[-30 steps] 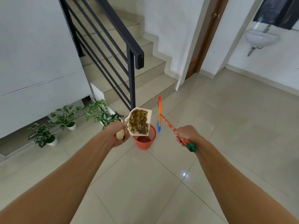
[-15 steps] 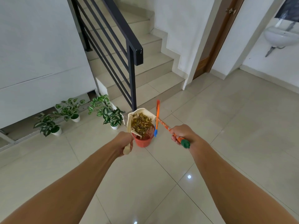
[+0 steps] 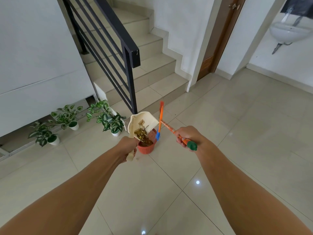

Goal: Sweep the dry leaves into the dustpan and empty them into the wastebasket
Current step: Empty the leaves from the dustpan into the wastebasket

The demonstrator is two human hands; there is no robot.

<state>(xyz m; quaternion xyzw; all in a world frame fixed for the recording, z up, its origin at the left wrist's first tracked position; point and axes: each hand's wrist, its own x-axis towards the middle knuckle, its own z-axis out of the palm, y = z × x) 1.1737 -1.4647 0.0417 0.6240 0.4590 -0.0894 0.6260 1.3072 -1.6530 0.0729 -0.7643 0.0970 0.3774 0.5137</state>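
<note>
My left hand [image 3: 127, 146] grips the handle of a cream dustpan [image 3: 147, 120], which is tipped steeply over a small red wastebasket [image 3: 147, 147] on the tiled floor. Dry yellow-brown leaves [image 3: 141, 134] slide from the pan's mouth into the basket, and some lie inside it. My right hand [image 3: 189, 136] grips an orange broom [image 3: 160, 117] by its patterned handle near the green end cap. The broom's orange and blue head stands on edge just right of the basket.
A black stair railing post [image 3: 131, 85] and beige stairs [image 3: 152, 68] rise just behind the basket. Three potted plants [image 3: 111, 120] line the wall at left. A brown door [image 3: 220, 38] and a wall sink [image 3: 288, 32] are at the right. One small leaf lies by my left hand.
The dustpan has tilted from nearly level to steep, and most leaves have slid down into the wastebasket. My left hand has dropped lower. The broom has stayed beside the basket.
</note>
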